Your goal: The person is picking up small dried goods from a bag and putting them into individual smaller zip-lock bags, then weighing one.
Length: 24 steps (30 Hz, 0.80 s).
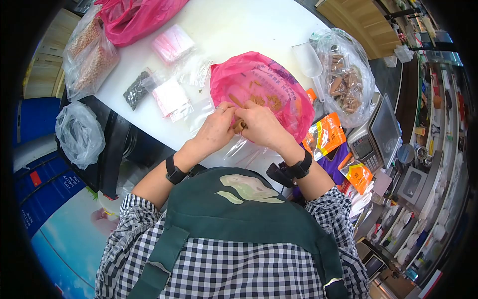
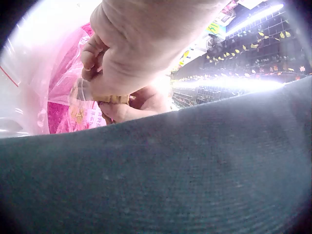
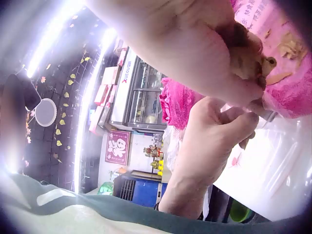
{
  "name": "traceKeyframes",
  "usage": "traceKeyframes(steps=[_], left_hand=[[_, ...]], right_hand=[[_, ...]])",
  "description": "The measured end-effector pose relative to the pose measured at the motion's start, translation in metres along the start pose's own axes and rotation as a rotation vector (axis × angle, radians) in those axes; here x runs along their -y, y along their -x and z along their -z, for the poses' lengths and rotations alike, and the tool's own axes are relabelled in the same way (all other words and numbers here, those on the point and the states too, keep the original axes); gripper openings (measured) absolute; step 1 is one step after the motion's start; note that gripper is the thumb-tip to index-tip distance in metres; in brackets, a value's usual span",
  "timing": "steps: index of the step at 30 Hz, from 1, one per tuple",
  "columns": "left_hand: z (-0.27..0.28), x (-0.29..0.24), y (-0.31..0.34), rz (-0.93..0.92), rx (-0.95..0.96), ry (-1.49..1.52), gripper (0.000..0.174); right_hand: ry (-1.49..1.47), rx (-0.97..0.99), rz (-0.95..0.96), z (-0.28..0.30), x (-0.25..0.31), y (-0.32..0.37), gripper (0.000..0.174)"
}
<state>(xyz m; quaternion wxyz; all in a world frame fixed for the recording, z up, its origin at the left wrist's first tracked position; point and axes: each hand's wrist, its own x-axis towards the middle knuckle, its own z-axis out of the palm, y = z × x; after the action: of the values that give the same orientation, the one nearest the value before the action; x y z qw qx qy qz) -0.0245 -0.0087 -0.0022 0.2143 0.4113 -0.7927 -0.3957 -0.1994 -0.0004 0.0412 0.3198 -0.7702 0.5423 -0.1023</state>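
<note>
Near the front edge of the counter (image 1: 259,30), the right hand (image 1: 261,127) is clasping brown pieces (image 1: 240,125) in curled fingers close by the open pink bag (image 1: 221,77), probably to catch crumbs, while the left hand (image 1: 215,131) is bending in alongside, its grasp impossible to tell

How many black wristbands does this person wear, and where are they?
2. One wristband is around the left wrist, and the other around the right wrist. Rolled sleeves might hide more.
</note>
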Motion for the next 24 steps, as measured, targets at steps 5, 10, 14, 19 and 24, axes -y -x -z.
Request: traceKeyframes(steps=[5, 10, 14, 19, 24], left_hand=[[-0.005, 0.007, -0.001, -0.048, -0.046, 0.011, 0.043], [0.003, -0.007, -0.004, 0.071, 0.043, 0.104, 0.04], [0.003, -0.005, -0.003, 0.103, 0.047, 0.137, 0.043], [-0.001, 0.001, -0.001, 0.049, -0.049, 0.124, 0.044], [0.005, -0.01, -0.001, 0.003, -0.044, 0.092, 0.04]], right_hand=[[0.037, 0.062, 0.104, 0.007, 0.003, -0.005, 0.018], [-0.034, 0.095, -0.055, 0.008, -0.001, -0.021, 0.012], [-0.178, -0.058, -0.124, 0.012, 0.002, -0.019, 0.014], [-0.281, -0.014, -0.088, 0.02, 0.016, -0.009, 0.018], [-0.087, -0.058, -0.075, -0.006, 0.013, -0.008, 0.016]])
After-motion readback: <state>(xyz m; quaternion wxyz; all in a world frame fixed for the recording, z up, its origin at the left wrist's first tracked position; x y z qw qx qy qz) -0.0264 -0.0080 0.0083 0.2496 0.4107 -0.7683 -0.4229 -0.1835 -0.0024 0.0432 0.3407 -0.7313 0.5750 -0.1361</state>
